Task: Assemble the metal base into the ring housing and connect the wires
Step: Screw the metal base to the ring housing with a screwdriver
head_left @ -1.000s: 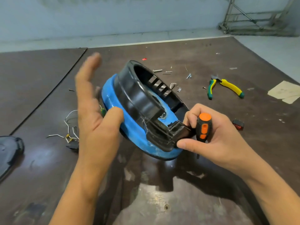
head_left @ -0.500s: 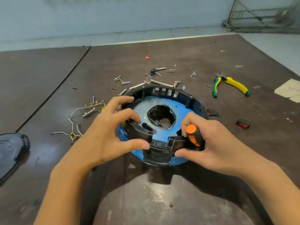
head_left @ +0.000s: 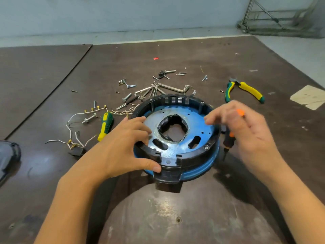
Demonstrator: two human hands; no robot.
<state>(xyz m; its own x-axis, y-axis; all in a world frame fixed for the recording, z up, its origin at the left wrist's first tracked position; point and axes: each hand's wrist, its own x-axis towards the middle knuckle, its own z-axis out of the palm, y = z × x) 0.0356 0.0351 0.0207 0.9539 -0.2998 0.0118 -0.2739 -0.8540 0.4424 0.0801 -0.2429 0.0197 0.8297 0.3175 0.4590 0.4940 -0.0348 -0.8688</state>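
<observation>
- Two hands are at the housing (head_left: 193, 161), which now lies flat on the table (head_left: 175, 217). A second ago it stood tilted on its edge.
- The blue base (head_left: 198, 124) sits inside the black ring, holes up, its edge showing below the rim all round.
- The left hand (head_left: 123, 147), which was open and clear of the part a second ago, now grips the left rim. Its thumb lies along the front edge and its fingers curl over the inner wall.
- The right hand (head_left: 246, 131) has let go of the front tab it pinched half a second ago. It is now blurred above the right rim.
- That hand holds the orange screwdriver (head_left: 228, 138) upright, tip down beside the ring, with its forefingers stretched out.
- Seating the base looks about done, and the freed hand suggests fastening comes next.
- The wires (head_left: 73, 120) lie apart on the table, left of the housing, joined to nothing there, so that half of the job is still to do.
- The table is dark, worn and glossy, with a seam at the left.
- Screws (head_left: 126, 83) and bent metal bits lie behind the ring, and a green-yellow driver (head_left: 105, 125) lies near the wires.
- Pliers (head_left: 246, 88) lie to the right, and a dark lid (head_left: 8, 155) sits at the left edge.
- Beyond are a pale wall and floor, with a metal frame (head_left: 281, 18) in the corner.
</observation>
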